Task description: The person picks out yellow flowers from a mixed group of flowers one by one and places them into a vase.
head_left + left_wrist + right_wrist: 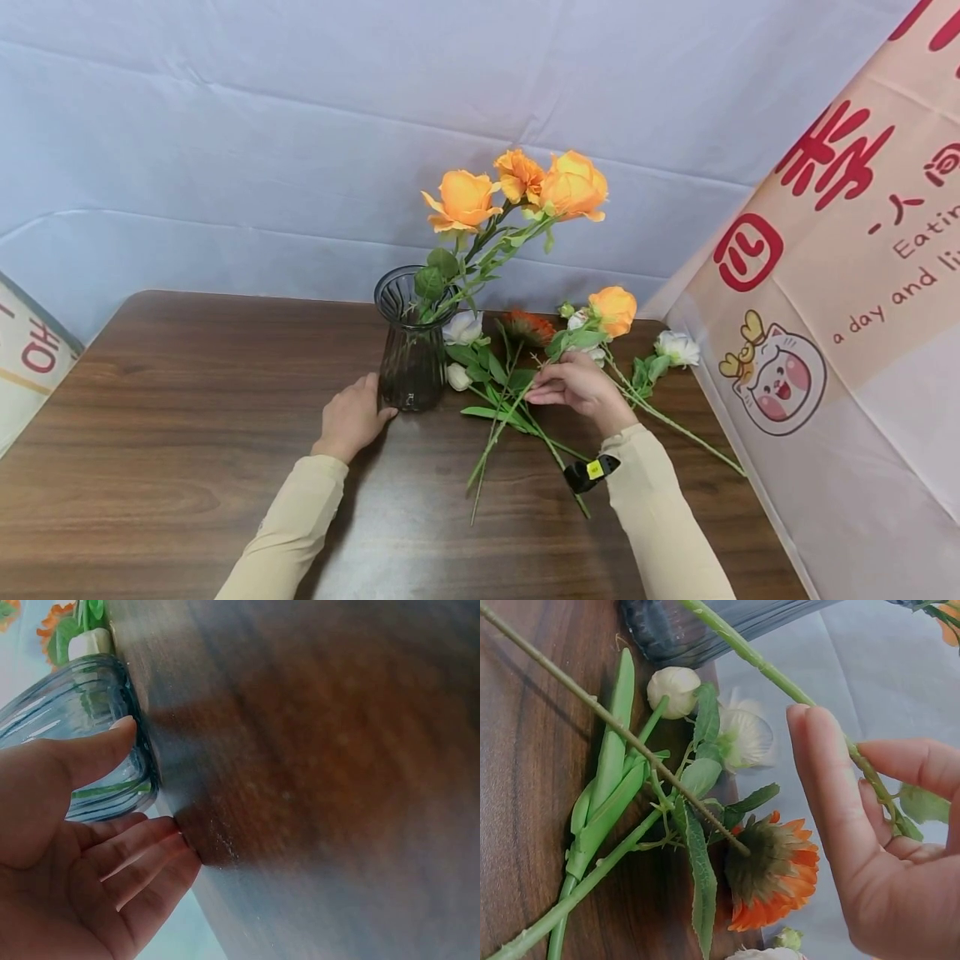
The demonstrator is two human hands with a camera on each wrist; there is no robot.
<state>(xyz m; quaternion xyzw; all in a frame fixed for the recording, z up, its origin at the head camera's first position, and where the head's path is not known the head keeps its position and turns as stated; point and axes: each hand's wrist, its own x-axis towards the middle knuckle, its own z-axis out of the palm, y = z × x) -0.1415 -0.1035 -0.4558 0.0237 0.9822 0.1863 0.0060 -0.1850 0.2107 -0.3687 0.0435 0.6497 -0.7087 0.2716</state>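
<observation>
My left hand is at the lower left side of a dark glass vase. Its thumb lies along the glass near the base, and the other fingers stretch out fairly straight beside it. Three orange flowers stand in the vase, leaning right. My right hand pinches the green stem of an orange rose between thumb and fingers. The rose's head is raised past that hand, and its stem slants down toward the lower left.
Right of the vase lie a white bud, a pale flower, a red-orange flower and crossed green stems. Another white flower lies by the right-hand printed cloth. A pale cloth hangs behind the wooden table.
</observation>
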